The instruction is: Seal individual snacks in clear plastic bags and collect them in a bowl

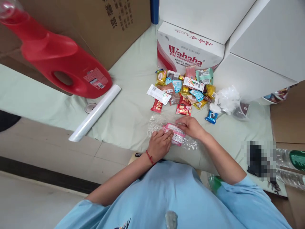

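Pink-and-white snack packets (pixel 178 139) lie close together on the table in front of me, with a crinkled clear plastic bag (pixel 154 122) spread around and partly under them. My left hand (pixel 160 144), with a red string bracelet and a ring, lies with its fingers stretched out across the packets' left side. At their upper right, my right hand (pixel 192 126) has bent fingers closed on the clear plastic along the packets' edge. Whether the packets sit inside the bag or on top of it, I cannot tell.
Beyond my hands is a pile of wrapped snacks (pixel 186 90), in front of a Wahaba-style white carton (pixel 190 51). Crumpled white plastic (pixel 227 98) sits to its right. A white roll (pixel 95 113) and a big red jug (pixel 64 60) stand left. Clear bottles (pixel 289 159) lie right.
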`<state>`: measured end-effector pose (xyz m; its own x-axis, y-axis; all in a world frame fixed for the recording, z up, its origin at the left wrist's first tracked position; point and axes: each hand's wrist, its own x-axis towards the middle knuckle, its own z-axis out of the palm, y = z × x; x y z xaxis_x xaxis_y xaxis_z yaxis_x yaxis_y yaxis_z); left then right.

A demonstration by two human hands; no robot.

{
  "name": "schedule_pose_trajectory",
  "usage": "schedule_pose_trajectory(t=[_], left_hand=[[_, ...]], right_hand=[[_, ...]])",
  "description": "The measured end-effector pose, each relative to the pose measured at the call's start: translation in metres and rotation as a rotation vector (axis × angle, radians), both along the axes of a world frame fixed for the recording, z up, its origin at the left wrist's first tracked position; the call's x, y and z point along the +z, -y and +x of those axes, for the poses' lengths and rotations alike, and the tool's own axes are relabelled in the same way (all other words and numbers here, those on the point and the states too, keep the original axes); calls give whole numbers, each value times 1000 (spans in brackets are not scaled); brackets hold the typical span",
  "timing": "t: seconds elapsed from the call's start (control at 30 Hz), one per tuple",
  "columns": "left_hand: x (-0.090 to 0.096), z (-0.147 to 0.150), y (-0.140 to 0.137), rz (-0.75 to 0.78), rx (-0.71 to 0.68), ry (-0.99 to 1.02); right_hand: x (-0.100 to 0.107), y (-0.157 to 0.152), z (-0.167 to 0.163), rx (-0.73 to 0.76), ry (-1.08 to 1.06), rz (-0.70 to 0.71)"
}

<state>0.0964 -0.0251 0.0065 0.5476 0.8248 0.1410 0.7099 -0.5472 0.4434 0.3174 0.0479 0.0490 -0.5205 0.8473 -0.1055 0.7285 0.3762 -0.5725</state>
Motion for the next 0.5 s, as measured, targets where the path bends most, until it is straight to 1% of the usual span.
schedule_pose_trajectory(t=[0.07,0.13,0.23,0.33,0.5], left_hand=[[-3,-1,0,2,-4,13],[-5,-2,0,1,5,15],[-10,-5,1,8,32,21],[-17,-9,1,16,63,70],[-26,-18,-1,2,114,164]], right_hand=[[3,24,-4,49,87,82],[1,49,-13,75,208,129],[-11,80,-27,29,287,176],[-25,97,-34,-51,236,218],[-39,107,-36,-98,130,232]])
